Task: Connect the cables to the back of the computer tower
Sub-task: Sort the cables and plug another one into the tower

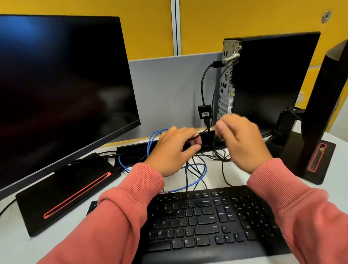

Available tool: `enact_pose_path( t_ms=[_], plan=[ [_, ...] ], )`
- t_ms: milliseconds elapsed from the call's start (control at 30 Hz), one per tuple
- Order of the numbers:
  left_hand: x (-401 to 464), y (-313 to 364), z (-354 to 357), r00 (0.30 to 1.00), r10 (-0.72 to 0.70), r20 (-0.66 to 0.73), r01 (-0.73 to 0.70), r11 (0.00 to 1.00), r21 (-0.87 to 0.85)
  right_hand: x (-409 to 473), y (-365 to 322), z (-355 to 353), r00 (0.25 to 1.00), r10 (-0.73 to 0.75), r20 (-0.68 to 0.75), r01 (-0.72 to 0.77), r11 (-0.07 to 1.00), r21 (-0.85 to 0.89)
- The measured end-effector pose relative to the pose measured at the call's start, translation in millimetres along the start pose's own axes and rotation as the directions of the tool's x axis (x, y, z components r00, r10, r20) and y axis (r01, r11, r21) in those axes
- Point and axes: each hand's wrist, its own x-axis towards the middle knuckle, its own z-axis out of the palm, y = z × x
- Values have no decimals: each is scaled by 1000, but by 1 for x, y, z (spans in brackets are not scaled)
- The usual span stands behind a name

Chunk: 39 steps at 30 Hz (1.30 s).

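A black computer tower (272, 77) stands upright at the back right, its silver port panel (227, 91) facing left. One black cable with an adapter box (204, 112) hangs from a port near the panel's top. Loose black cables (200, 163) and a blue cable (195, 184) lie tangled on the desk behind the keyboard. My left hand (174, 150) is closed around a black cable. My right hand (241, 141) pinches another thin black cable just below the tower; it is blurred.
A large dark monitor (51, 95) on a black stand with a red slot (70, 196) fills the left. A black keyboard (204, 222) lies in front. A second monitor (331, 92) and its stand occupy the right edge. A grey partition (166, 91) backs the desk.
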Motion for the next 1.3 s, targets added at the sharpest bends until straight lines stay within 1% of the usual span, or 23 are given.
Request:
enact_pose_path(
  t_ms=[67, 100, 167, 200, 233, 300, 367, 400, 433, 533, 600, 667, 733, 800, 900, 967, 1033, 1133, 1167, 1200, 1233, 1267, 1300],
  plan=[
    [-3, -2, -1, 997, -69, 39, 72, 996, -56, 5, -5, -6, 977, 63, -202, -35, 990, 140],
    [-4, -3, 0, 996, -80, 47, 84, 993, -80, 8, -8, -10, 959, 98, -265, -47, 980, 195],
    [-3, -4, 0, 996, -87, 31, 90, 988, -126, 13, -11, -13, 936, 160, -313, -82, 965, 248],
    [-1, -4, 1, 996, -87, 0, 86, 985, -150, 14, -10, -14, 936, 185, -298, -115, 964, 238],
    [0, -5, 0, 995, -90, -39, 82, 982, -170, 15, -8, -13, 944, 216, -249, -165, 964, 209],
    [4, -6, -3, 984, -112, -138, 82, 975, -208, 16, 1, -10, 953, 290, -86, -284, 956, 76],
    [7, -5, -8, 971, -105, -214, 59, 975, -213, 13, 6, -7, 932, 358, 57, -356, 933, -51],
    [8, -3, -10, 969, -82, -234, 34, 978, -205, 9, 3, -6, 930, 357, 84, -353, 934, -62],
    [10, 0, -13, 967, -45, -252, -3, 982, -187, 7, -3, -6, 944, 323, 74, -321, 947, -32],
    [19, 13, -18, 956, 76, -283, -104, 991, -85, 5, -32, -12, 993, 110, -32, -105, 987, 122],
    [25, 21, -22, 946, 129, -297, -144, 989, -27, 9, -44, -18, 998, 59, -27, -53, 981, 186],
    [28, 26, -25, 927, 115, -357, -152, 985, -77, 13, -47, -21, 998, 65, 16, -67, 979, 191],
    [28, 29, -30, 921, 22, -389, -116, 968, -221, 13, -41, -23, 997, 48, 56, -57, 982, 179],
    [24, 29, -33, 946, -45, -322, -68, 941, -331, 12, -34, -25, 999, 32, 30, -38, 980, 193],
    [16, 25, -30, 988, -52, -144, -8, 921, -390, 11, -32, -28, 982, 52, -183, -5, 968, 250],
    [12, 22, -26, 997, -64, -50, 38, 913, -407, 14, -32, -28, 952, 93, -291, 7, 946, 324],
    [10, 18, -22, 996, -81, 23, 83, 909, -408, 19, -31, -30, 922, 139, -362, 18, 917, 398],
    [6, 9, -16, 991, -106, 79, 127, 929, -347, 28, -29, -38, 828, 235, -508, 68, 859, 508],
    [5, 7, -15, 992, -109, 70, 127, 929, -348, 31, -27, -42, 801, 262, -539, 81, 844, 530],
    [5, 5, -15, 993, -116, 35, 121, 926, -358, 32, -24, -44, 791, 270, -548, 77, 846, 528],
    [5, 4, -16, 993, -120, -20, 103, 921, -375, 33, -22, -45, 802, 261, -537, 51, 866, 497],
    [8, 5, -19, 988, -126, -92, 81, 919, -386, 32, -19, -44, 832, 242, -499, 6, 896, 444],
    [11, 8, -23, 977, -127, -169, 50, 915, -399, 30, -18, -42, 877, 231, -422, -65, 926, 372]
  ],
)
